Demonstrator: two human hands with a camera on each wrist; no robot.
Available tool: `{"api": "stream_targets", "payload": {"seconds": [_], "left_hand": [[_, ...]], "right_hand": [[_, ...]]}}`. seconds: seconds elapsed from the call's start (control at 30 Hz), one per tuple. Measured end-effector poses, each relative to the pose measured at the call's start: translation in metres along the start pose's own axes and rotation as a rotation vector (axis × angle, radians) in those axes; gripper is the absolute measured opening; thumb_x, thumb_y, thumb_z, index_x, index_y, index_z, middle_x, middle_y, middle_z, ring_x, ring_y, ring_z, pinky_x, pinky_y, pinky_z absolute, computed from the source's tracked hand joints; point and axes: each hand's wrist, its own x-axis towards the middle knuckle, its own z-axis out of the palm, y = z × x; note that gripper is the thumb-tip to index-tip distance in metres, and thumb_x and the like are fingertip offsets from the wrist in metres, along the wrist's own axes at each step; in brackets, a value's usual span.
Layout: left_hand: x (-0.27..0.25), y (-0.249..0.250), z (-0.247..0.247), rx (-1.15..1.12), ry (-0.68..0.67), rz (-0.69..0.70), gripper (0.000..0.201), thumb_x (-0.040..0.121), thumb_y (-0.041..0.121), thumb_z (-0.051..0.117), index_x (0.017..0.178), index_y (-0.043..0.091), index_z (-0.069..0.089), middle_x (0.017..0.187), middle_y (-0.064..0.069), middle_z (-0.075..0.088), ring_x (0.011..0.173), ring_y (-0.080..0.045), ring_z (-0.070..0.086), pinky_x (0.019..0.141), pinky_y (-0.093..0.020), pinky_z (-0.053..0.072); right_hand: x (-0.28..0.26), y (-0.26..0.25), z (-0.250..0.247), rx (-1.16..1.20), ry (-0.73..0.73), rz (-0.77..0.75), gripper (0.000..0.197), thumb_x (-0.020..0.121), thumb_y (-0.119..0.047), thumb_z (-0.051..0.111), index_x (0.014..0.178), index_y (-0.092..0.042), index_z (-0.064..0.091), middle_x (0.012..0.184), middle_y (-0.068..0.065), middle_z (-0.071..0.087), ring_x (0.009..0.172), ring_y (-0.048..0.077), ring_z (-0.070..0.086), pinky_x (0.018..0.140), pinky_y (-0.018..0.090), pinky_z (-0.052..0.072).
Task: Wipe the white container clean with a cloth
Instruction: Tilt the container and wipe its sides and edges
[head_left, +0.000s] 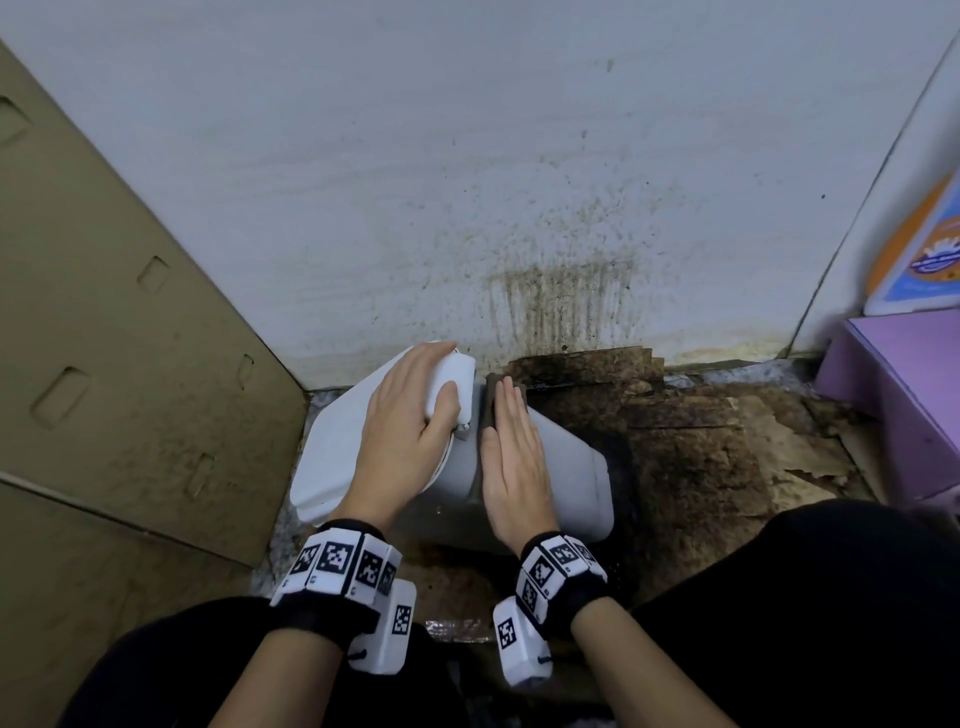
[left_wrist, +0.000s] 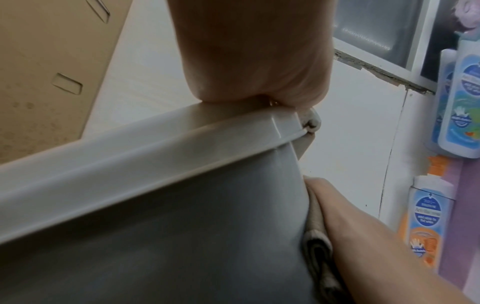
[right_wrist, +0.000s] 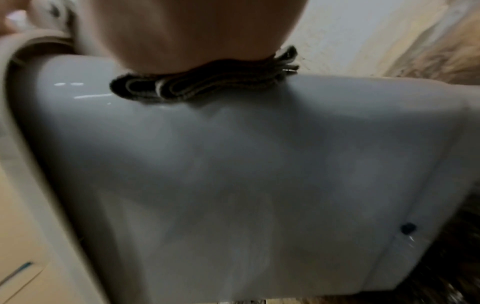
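The white container (head_left: 566, 467) lies on its side on the floor, its lid (head_left: 332, 447) pointing left. My left hand (head_left: 410, 431) lies over the lid end, fingers curled round the white latch at the rim. My right hand (head_left: 511, 452) lies flat with straight fingers and presses a folded brown cloth (head_left: 491, 400) onto the container's upper side. The left wrist view shows the lid rim (left_wrist: 130, 160) under my left hand (left_wrist: 254, 51) and the cloth (left_wrist: 315, 246) beneath my right hand (left_wrist: 363, 236). In the right wrist view the cloth (right_wrist: 197, 86) is squeezed between my right hand (right_wrist: 194, 30) and the container (right_wrist: 259, 174).
A brown cardboard box (head_left: 104, 338) stands close on the left. The white wall (head_left: 519, 182) behind is spattered with dark stains. Stained, torn cardboard (head_left: 701, 441) covers the floor to the right. A purple box (head_left: 904, 395) and soap bottles (left_wrist: 459, 102) stand at the far right.
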Motion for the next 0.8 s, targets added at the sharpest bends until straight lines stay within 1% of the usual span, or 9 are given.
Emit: {"api": "stream_targets", "payload": {"seconds": [0.1,0.2,0.33,0.43,0.5,0.53,0.63,0.73,0.8], "left_hand": [[-0.001,-0.001,-0.001,-0.006,0.006,-0.004,0.044,0.104,0.04,0.036,0.146,0.03,0.047,0.149,0.01,0.049,0.141,-0.012,0.043,0.114,-0.047,0.038],[-0.001,-0.001,-0.002,-0.01,0.015,-0.015,0.043,0.104,0.038,0.037,0.145,0.031,0.046,0.149,0.011,0.049,0.14,-0.011,0.043,0.114,-0.046,0.038],[-0.002,0.001,0.0,0.008,0.013,-0.009,0.043,0.104,0.039,0.036,0.146,0.032,0.045,0.149,0.01,0.049,0.14,-0.013,0.043,0.113,-0.048,0.039],[-0.004,0.0,-0.001,0.014,0.029,-0.004,0.044,0.104,0.038,0.035,0.146,0.031,0.046,0.149,0.01,0.049,0.14,-0.013,0.043,0.113,-0.047,0.039],[-0.004,-0.001,-0.003,0.014,0.039,-0.001,0.045,0.104,0.038,0.034,0.146,0.029,0.047,0.148,0.009,0.05,0.139,-0.012,0.044,0.113,-0.045,0.039],[-0.005,-0.002,-0.004,0.013,0.04,0.001,0.046,0.103,0.038,0.033,0.146,0.028,0.048,0.148,0.008,0.05,0.138,-0.013,0.045,0.113,-0.044,0.039],[-0.006,-0.002,-0.004,0.022,0.033,0.0,0.047,0.103,0.039,0.033,0.146,0.026,0.048,0.148,0.006,0.051,0.139,-0.014,0.045,0.114,-0.044,0.039],[-0.004,-0.001,-0.002,0.026,0.037,0.008,0.046,0.104,0.038,0.033,0.146,0.025,0.048,0.147,0.005,0.052,0.138,-0.015,0.046,0.113,-0.043,0.039],[-0.004,-0.001,-0.001,0.025,0.036,0.026,0.046,0.104,0.038,0.034,0.145,0.023,0.049,0.146,0.004,0.052,0.137,-0.016,0.047,0.113,-0.045,0.039]], "right_hand": [[0.0,0.018,-0.001,0.006,0.009,0.131,0.062,0.104,-0.047,0.012,0.161,-0.024,0.003,0.167,-0.014,-0.005,0.152,-0.003,-0.01,0.127,0.033,0.003],[0.002,0.027,-0.004,0.026,0.002,0.253,0.06,0.106,-0.041,0.017,0.161,-0.022,0.003,0.167,-0.013,-0.006,0.153,0.001,-0.009,0.127,0.035,0.003],[0.005,0.021,-0.004,0.016,0.01,0.322,0.056,0.109,-0.029,0.022,0.161,-0.018,0.004,0.168,-0.008,-0.003,0.153,0.004,-0.007,0.125,0.027,-0.003],[0.006,0.011,0.002,-0.004,0.035,0.346,0.057,0.109,-0.032,0.02,0.161,-0.017,0.004,0.168,-0.008,-0.002,0.154,0.005,-0.006,0.122,0.021,-0.006],[0.008,0.002,0.006,-0.016,0.037,0.335,0.062,0.105,-0.039,0.015,0.161,-0.018,0.003,0.169,-0.007,-0.003,0.154,0.005,-0.007,0.12,0.02,-0.007],[0.01,-0.004,0.007,-0.012,0.03,0.314,0.062,0.104,-0.039,0.013,0.161,-0.018,0.003,0.169,-0.006,-0.003,0.154,0.005,-0.007,0.119,0.02,-0.007],[0.016,-0.023,0.006,0.081,-0.036,0.245,0.053,0.11,-0.027,0.019,0.161,-0.016,0.004,0.168,-0.006,-0.002,0.148,-0.002,-0.009,0.118,0.018,-0.008],[0.019,-0.032,0.001,0.179,-0.058,0.199,0.051,0.111,-0.025,0.021,0.16,-0.018,0.008,0.168,-0.008,0.001,0.142,-0.007,-0.01,0.121,0.019,-0.007],[0.015,-0.028,0.0,0.142,-0.042,0.143,0.052,0.111,-0.03,0.019,0.16,-0.021,0.008,0.167,-0.012,0.001,0.144,-0.008,-0.012,0.124,0.023,-0.005]]}}
